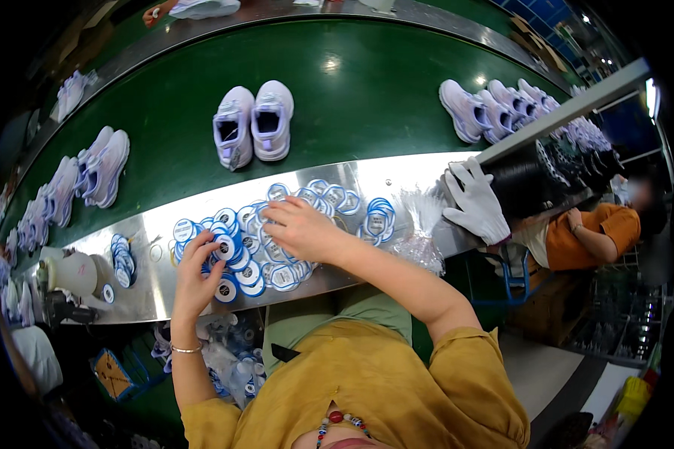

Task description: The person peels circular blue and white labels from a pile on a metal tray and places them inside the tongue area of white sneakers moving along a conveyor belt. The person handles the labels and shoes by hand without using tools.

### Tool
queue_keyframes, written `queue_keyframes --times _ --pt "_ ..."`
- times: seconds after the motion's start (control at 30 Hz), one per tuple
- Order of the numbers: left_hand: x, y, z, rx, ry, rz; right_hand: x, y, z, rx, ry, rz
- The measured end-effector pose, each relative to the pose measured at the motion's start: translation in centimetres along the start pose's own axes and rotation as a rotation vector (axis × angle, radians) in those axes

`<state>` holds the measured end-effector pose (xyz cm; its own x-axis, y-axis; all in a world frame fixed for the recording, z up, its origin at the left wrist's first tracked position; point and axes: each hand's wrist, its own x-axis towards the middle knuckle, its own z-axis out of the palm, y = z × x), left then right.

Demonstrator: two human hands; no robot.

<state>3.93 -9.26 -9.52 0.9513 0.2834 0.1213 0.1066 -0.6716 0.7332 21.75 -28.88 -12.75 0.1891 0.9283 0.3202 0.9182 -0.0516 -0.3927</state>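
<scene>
A pile of round white tags with blue rims (249, 273) lies on the metal ledge in front of me. At its left side my left hand (195, 278) rests with curved fingers apart, the fingertips touching the edge of the tags. My right hand (305, 230) reaches across from the right, palm down, its fingers spread over the top of the pile. No tag shows gripped in either hand, though the right palm's underside is hidden. Smaller groups of similar tags lie to the left (123, 260) and right (378, 221).
Beyond the metal ledge (157, 288) runs a green belt (352, 97) with a pair of pale lilac sneakers (253, 126) and more rows at both sides. Clear plastic fasteners (421, 232), a white glove (478, 200) and a white container (75, 273) stand nearby. A person in orange (588, 236) sits at right.
</scene>
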Motion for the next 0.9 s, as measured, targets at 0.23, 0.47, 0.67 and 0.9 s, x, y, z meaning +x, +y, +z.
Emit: queue_keyframes --times 0.23,0.47,0.67,0.9 --pt "0.0 0.4 0.1 0.014 0.067 -0.083 -3.2 0.6 -4.7 -0.025 0.267 0.105" --pt "2.3 5.7 0.9 0.011 0.196 0.142 -13.1 6.2 -16.8 0.157 0.444 0.841" --pt "6.5 12.7 9.8 -0.122 -0.037 0.44 -16.6 10.1 -15.4 0.033 0.149 0.986" --pt "6.7 16.5 17.6 -0.156 -0.172 0.569 -17.0 9.5 -16.1 0.106 0.327 0.949"
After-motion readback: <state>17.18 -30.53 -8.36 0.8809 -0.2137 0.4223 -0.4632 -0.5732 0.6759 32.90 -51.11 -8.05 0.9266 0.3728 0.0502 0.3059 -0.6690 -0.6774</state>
